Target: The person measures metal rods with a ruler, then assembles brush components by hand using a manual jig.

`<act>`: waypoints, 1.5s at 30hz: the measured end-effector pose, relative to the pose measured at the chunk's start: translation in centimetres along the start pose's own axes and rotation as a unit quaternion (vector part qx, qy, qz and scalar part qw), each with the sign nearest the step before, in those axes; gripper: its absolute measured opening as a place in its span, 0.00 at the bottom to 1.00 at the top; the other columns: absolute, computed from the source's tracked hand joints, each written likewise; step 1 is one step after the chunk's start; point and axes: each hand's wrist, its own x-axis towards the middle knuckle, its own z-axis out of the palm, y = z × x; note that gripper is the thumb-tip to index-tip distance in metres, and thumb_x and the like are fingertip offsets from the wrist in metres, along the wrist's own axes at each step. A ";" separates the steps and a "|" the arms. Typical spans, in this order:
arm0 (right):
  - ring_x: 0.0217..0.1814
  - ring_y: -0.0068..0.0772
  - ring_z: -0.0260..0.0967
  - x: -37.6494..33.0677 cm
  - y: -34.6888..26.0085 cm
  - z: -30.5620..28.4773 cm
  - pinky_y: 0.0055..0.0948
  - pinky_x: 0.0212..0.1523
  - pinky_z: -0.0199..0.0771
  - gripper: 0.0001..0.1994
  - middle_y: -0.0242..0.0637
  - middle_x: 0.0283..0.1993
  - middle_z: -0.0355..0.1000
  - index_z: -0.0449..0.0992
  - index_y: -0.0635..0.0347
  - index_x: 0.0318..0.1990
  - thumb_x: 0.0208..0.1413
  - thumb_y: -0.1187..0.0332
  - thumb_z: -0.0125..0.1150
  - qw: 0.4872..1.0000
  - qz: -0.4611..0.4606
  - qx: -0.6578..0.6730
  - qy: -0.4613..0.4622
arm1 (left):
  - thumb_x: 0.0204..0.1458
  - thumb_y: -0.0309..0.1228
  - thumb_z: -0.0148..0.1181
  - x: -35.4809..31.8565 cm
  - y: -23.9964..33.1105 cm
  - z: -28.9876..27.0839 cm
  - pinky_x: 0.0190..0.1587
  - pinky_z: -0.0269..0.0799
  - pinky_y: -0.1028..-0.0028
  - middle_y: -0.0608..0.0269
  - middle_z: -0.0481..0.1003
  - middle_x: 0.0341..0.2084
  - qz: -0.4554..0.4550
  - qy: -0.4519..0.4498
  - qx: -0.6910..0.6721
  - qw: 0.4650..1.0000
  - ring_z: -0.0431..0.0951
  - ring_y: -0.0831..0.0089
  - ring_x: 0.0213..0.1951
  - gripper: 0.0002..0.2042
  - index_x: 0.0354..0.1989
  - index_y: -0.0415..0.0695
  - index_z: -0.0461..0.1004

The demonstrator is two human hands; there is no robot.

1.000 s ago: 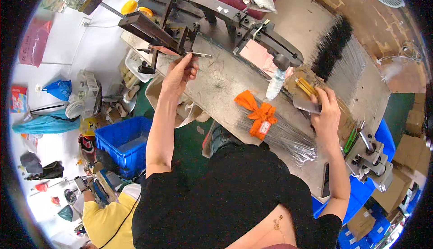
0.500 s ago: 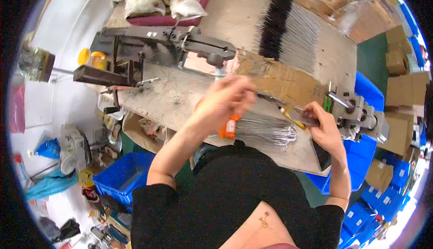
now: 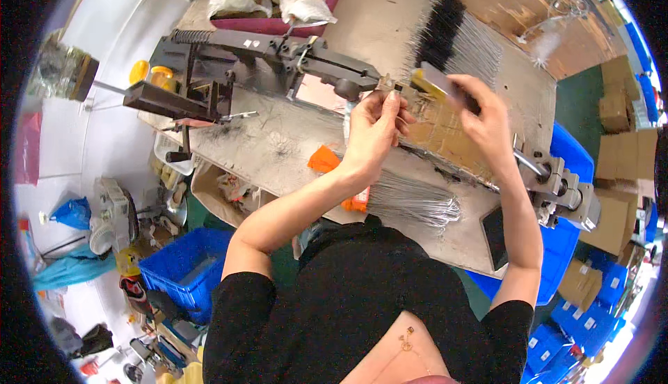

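Head view: hours are counted from the middle of what the camera sees, twelve pointing straight up the bench [image 3: 372,4].
Left hand: at one o'clock the left hand [image 3: 372,128] has its thumb and fingertips drawn narrowly together; I can't tell whether anything small sits between them. They are just beside the end of the dark metal machine [image 3: 268,53], which reaches across from eleven.
Right hand: at two o'clock the right hand [image 3: 481,114] is closed around a grey-and-yellow tool [image 3: 433,81].
Grey-and-yellow tool: between one and two, above the brown cardboard [image 3: 459,137], its outline blurred, pointing toward ten.
Black bristles: a dense dark row [image 3: 442,25] out at one o'clock, silvery wires [image 3: 479,50] fanning from its right side.
Wire bundle: loose ends [image 3: 417,199] spread between three and four.
Orange cloth: close to the middle [image 3: 323,159], partly hidden by the left forearm [image 3: 292,206].
Pink sheet: on the machine's near side [image 3: 315,93], toward twelve.
Steel fixture: at three o'clock [image 3: 581,203], by the bench's right end.
Blue tub: down at eight [image 3: 184,269], below bench level.
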 end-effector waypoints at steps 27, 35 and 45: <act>0.43 0.47 0.72 -1.1 -3.8 1.5 0.38 0.43 0.72 0.12 0.44 0.38 0.72 0.77 0.61 0.41 0.47 0.78 0.60 0.993 -0.090 -0.077 -0.029 | 0.60 0.59 0.40 -0.1 4.2 -2.3 0.57 0.68 0.57 0.48 0.67 0.52 -0.180 -0.152 -0.306 0.922 0.71 0.56 0.53 0.34 0.58 0.37 0.60; 0.41 0.44 0.73 -0.4 -2.9 -0.6 0.34 0.42 0.73 0.09 0.44 0.37 0.74 0.79 0.63 0.38 0.48 0.77 0.61 0.998 -0.028 -0.045 -0.038 | 0.60 0.56 0.44 0.0 3.9 -2.4 0.57 0.69 0.59 0.49 0.66 0.51 -0.160 -0.180 -0.300 0.923 0.72 0.55 0.53 0.31 0.56 0.39 0.60; 0.40 0.44 0.73 -0.1 -2.5 -0.8 0.34 0.42 0.73 0.08 0.44 0.36 0.74 0.80 0.63 0.37 0.48 0.77 0.61 0.998 -0.032 -0.042 -0.047 | 0.61 0.54 0.44 0.3 3.7 -2.5 0.59 0.66 0.59 0.48 0.67 0.53 -0.150 -0.196 -0.268 0.931 0.71 0.55 0.55 0.29 0.58 0.40 0.60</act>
